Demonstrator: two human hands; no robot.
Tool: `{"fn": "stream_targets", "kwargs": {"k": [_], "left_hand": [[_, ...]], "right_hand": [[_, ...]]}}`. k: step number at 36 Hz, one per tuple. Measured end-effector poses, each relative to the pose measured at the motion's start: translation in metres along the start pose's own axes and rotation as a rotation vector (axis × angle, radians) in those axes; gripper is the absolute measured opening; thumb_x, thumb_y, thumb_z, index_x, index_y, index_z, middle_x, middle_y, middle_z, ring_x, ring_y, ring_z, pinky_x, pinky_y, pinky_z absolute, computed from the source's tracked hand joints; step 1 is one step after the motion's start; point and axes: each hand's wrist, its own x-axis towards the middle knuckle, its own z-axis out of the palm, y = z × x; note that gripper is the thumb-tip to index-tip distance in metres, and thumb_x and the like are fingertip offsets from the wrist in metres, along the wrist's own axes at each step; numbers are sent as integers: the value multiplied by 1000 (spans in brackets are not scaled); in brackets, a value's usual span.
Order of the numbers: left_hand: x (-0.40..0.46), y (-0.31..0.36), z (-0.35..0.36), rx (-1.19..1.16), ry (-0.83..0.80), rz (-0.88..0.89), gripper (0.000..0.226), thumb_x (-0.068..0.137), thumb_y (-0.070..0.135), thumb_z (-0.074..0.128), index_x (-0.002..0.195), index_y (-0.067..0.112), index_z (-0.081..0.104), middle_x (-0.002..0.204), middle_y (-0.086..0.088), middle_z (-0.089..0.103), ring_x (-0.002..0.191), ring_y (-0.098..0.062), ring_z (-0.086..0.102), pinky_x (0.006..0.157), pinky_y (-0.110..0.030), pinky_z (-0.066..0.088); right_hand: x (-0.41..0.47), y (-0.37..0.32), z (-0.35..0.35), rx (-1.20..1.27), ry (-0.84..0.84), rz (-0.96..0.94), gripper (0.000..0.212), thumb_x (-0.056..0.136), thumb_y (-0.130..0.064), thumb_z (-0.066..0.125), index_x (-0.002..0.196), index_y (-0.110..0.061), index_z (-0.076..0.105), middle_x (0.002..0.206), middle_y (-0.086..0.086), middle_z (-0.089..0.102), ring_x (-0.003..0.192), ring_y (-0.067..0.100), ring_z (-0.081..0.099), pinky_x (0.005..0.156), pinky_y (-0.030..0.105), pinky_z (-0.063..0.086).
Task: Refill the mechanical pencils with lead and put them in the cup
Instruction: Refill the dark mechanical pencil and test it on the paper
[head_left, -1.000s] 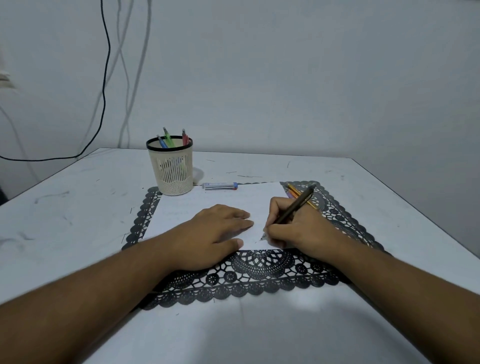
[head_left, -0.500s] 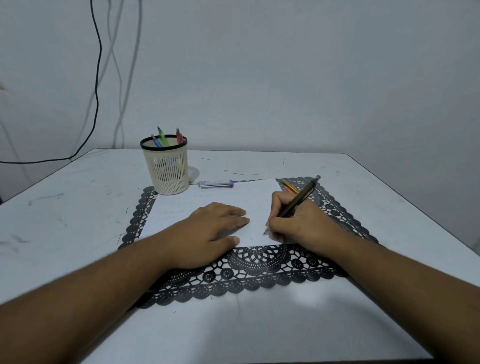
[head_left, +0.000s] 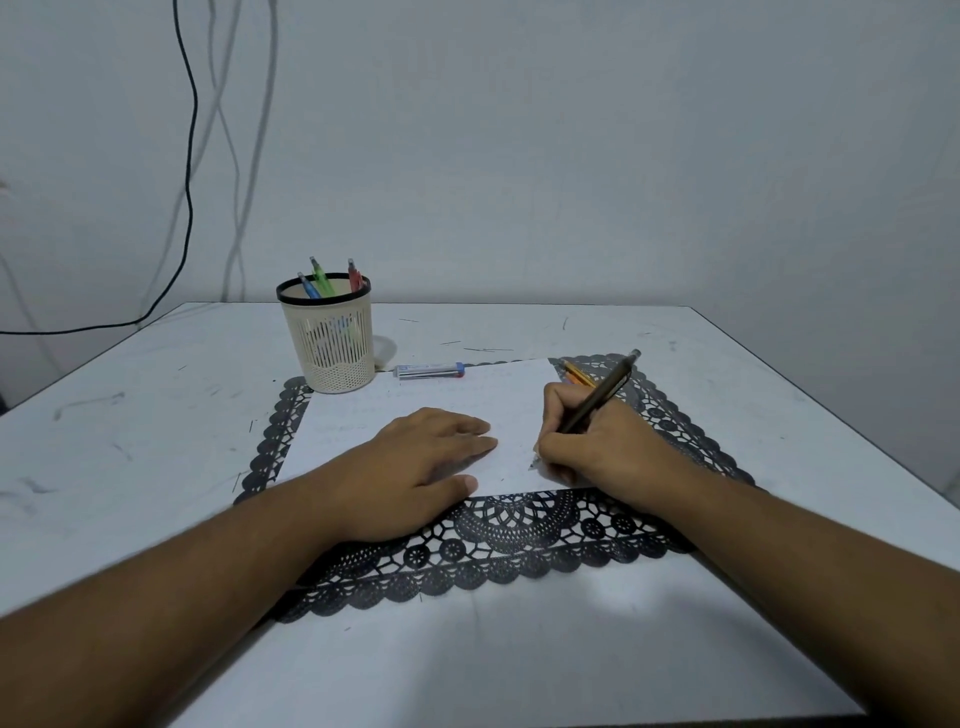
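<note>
My right hand (head_left: 602, 452) grips a dark mechanical pencil (head_left: 602, 396) in a writing hold, its tip down on the white paper (head_left: 426, 405). My left hand (head_left: 415, 467) lies flat on the paper with fingers straight. A cream mesh cup (head_left: 332, 343) with a black rim stands at the mat's far left corner and holds a blue, a green and a red pencil. A small lead tube (head_left: 430, 370) lies just right of the cup. An orange pencil (head_left: 576, 372) lies on the mat behind my right hand, partly hidden.
The paper lies on a black lace mat (head_left: 519, 551) on a white scuffed table (head_left: 156, 415). Several loose lead bits lie near the far edge. A black cable (head_left: 189, 156) hangs on the wall at the left.
The pencil's upper end has swung a little to the right and the tip has shifted slightly on the paper. My left hand has stayed flat. The view has tilted upward a little.
</note>
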Motion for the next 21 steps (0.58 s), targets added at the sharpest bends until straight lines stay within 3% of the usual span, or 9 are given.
{"fn": "stream_targets", "kwargs": {"k": [10, 16, 21], "left_hand": [[0, 1, 0, -1, -4, -7, 61, 97, 56, 37, 155, 38, 41, 161, 23, 31, 147, 5, 18, 125, -37, 21], [-1, 1, 0, -9, -4, -15, 61, 97, 57, 37, 155, 39, 41, 160, 23, 31, 148, 5, 18, 125, -37, 21], [0, 1, 0, 0, -6, -6, 55, 102, 52, 41, 156, 38, 40, 161, 22, 30, 148, 4, 17, 125, -38, 21]], "right_hand": [[-1, 0, -1, -48, 11, 6, 20, 86, 13, 62, 78, 5, 46, 60, 16, 49, 50, 20, 52, 53, 30, 37], [-2, -1, -2, -64, -21, 19, 20, 87, 12, 63, 78, 6, 46, 56, 4, 51, 49, 11, 55, 50, 24, 40], [-2, -2, -2, -84, 4, 3, 22, 86, 12, 63, 75, 2, 47, 56, 6, 50, 49, 12, 53, 50, 26, 39]]}}
